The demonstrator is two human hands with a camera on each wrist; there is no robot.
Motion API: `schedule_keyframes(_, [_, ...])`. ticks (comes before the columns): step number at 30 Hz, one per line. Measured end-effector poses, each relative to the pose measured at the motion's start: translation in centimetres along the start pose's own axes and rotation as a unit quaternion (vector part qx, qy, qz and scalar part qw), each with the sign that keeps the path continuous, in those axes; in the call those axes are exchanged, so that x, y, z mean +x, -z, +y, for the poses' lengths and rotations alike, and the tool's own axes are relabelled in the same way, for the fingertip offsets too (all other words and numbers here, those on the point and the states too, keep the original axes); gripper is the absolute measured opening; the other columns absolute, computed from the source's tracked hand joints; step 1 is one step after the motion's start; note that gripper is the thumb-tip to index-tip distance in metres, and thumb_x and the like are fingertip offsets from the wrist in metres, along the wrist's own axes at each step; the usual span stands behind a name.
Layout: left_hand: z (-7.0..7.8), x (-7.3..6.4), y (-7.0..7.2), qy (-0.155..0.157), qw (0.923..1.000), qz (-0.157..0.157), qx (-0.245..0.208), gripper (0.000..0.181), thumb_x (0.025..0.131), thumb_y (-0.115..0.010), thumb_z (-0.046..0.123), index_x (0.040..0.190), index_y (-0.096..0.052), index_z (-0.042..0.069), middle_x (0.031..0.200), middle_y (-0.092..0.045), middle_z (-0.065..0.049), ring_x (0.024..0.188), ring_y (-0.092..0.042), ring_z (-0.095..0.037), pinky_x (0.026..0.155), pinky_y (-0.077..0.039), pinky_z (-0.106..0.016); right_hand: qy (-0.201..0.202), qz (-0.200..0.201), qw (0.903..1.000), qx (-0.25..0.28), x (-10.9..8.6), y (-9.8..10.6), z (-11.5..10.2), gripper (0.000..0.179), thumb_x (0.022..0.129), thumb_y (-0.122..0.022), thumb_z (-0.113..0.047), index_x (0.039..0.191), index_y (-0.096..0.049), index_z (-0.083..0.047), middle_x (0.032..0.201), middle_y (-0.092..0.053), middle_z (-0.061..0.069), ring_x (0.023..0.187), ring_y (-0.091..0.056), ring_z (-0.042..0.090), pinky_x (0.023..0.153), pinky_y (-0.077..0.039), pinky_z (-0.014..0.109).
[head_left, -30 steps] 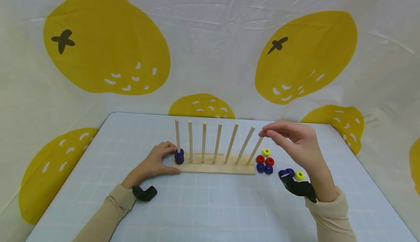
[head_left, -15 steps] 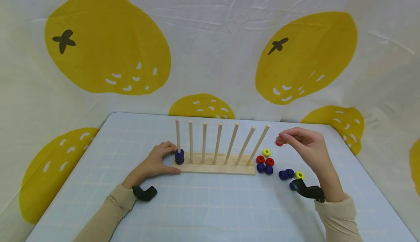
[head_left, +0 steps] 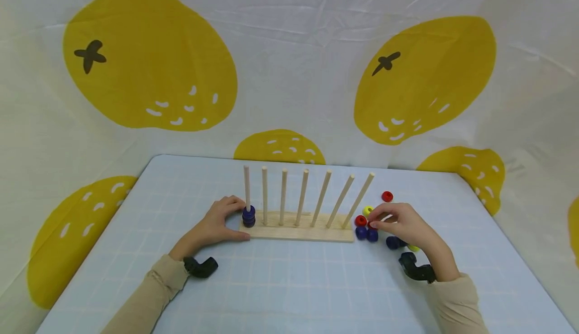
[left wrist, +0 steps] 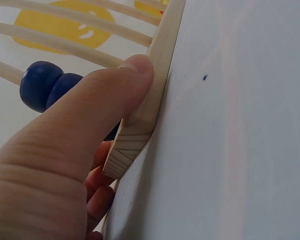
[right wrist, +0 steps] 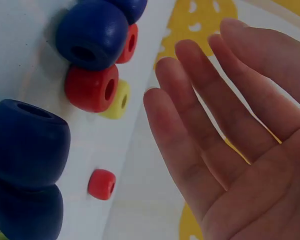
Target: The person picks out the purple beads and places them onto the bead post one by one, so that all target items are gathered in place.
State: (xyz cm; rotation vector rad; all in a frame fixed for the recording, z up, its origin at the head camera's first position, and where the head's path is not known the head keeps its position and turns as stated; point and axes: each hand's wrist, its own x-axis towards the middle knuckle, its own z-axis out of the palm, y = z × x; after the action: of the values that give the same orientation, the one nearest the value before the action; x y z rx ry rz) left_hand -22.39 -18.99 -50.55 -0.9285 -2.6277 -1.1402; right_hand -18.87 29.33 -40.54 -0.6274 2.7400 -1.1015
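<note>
Left hand (head_left: 219,222) pinches the pale wooden peg rack (head_left: 294,232) at nine o'clock. Right hand (head_left: 400,222), loosely parted (apparently empty), hovers near round red beads (head_left: 360,221).

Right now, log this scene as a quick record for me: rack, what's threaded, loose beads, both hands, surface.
Rack: wooden rack with seven pegs
Threaded: blue stack on the leftmost peg; the other six pegs bare
Loose beads: red beads, blue beads and yellow beads, right of the rack
Set apart: one lone red bead, farther back
Left hand: hand grips the rack's left end
Right hand: hand at the loose beads; its wrist view shows nothing held
Surface: pale checked tabletop
</note>
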Motion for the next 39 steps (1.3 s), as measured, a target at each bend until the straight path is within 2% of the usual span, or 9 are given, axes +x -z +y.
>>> schedule_keyframes(8, [0.2,0.0,0.1,-0.001,1.0000,-0.001,0.001,0.063,0.065,-0.092,0.040,0.117,-0.069,0.014,0.116,-0.060,0.003,0.108,-0.050,-0.019,0.091,-0.035,-0.045,0.026,-0.039,0.9988,-0.016,0.6,-1.3,0.3,0.013,0.087,-0.074,-0.004,0.100,-0.072,-0.006,0.098,-0.071,0.004,0.087,-0.065,0.014,0.081,-0.054,0.035])
schedule_keyframes(13, [0.2,0.0,0.1,-0.002,1.0000,-0.002,0.004,0.063,0.065,-0.092,0.040,0.117,-0.069,0.014,0.116,-0.060,0.003,0.108,-0.050,-0.019,0.090,-0.035,-0.045,0.030,-0.058,0.9977,-0.018,0.9,-2.0,0.4,0.016,0.085,-0.075,-0.001,0.100,-0.072,-0.004,0.100,-0.069,0.006,0.089,-0.065,0.020,0.081,-0.054,0.042])
schedule_keyframes(18, [0.1,0.0,0.0,0.003,1.0000,-0.003,0.007,0.063,0.065,-0.092,0.041,0.117,-0.069,0.015,0.116,-0.060,0.003,0.108,-0.050,-0.018,0.091,-0.035,-0.045,0.034,-0.071,0.9967,-0.022,1.0,-2.3,0.4,0.018,0.084,-0.076,0.000,0.100,-0.072,-0.006,0.099,-0.068,0.004,0.086,-0.064,0.020,0.079,-0.054,0.038])
schedule_keyframes(24, [0.1,0.0,0.0,0.002,1.0000,-0.003,0.006,0.063,0.065,-0.092,0.041,0.117,-0.069,0.015,0.116,-0.060,0.004,0.107,-0.050,-0.018,0.091,-0.035,-0.045,0.020,-0.096,0.9950,-0.022,1.1,-2.5,0.5,0.019,0.082,-0.078,-0.002,0.100,-0.073,-0.010,0.098,-0.067,0.002,0.084,-0.061,0.015,0.077,-0.052,0.031])
schedule_keyframes(29, [0.1,0.0,0.0,-0.001,1.0000,-0.002,0.006,0.062,0.065,-0.092,0.041,0.116,-0.069,0.015,0.115,-0.060,0.004,0.107,-0.050,-0.018,0.090,-0.035,-0.045,-0.001,-0.106,0.9940,-0.027,1.0,-2.6,0.2,0.021,0.081,-0.079,-0.001,0.099,-0.073,-0.010,0.097,-0.066,0.002,0.085,-0.058,0.019,0.079,-0.052,0.034])
schedule_keyframes(34, [0.0,0.0,0.0,-0.002,0.9999,-0.003,0.011,0.062,0.065,-0.092,0.042,0.117,-0.069,0.015,0.116,-0.060,0.004,0.107,-0.050,-0.018,0.090,-0.035,-0.045,-0.005,-0.110,0.9934,-0.031,0.9,-2.4,0.1,0.024,0.080,-0.080,0.000,0.101,-0.073,-0.010,0.101,-0.066,0.003,0.089,-0.058,0.020,0.083,-0.052,0.041])
schedule_keyframes(39, [0.0,0.0,0.0,-0.001,1.0000,-0.003,0.009,0.063,0.066,-0.092,0.043,0.118,-0.069,0.015,0.116,-0.060,0.004,0.107,-0.050,-0.018,0.090,-0.035,-0.045,-0.006,-0.113,0.9928,-0.039,0.9,-2.4,0.1,0.026,0.079,-0.080,0.002,0.100,-0.072,-0.011,0.104,-0.066,0.004,0.091,-0.058,0.021,0.084,-0.052,0.042])
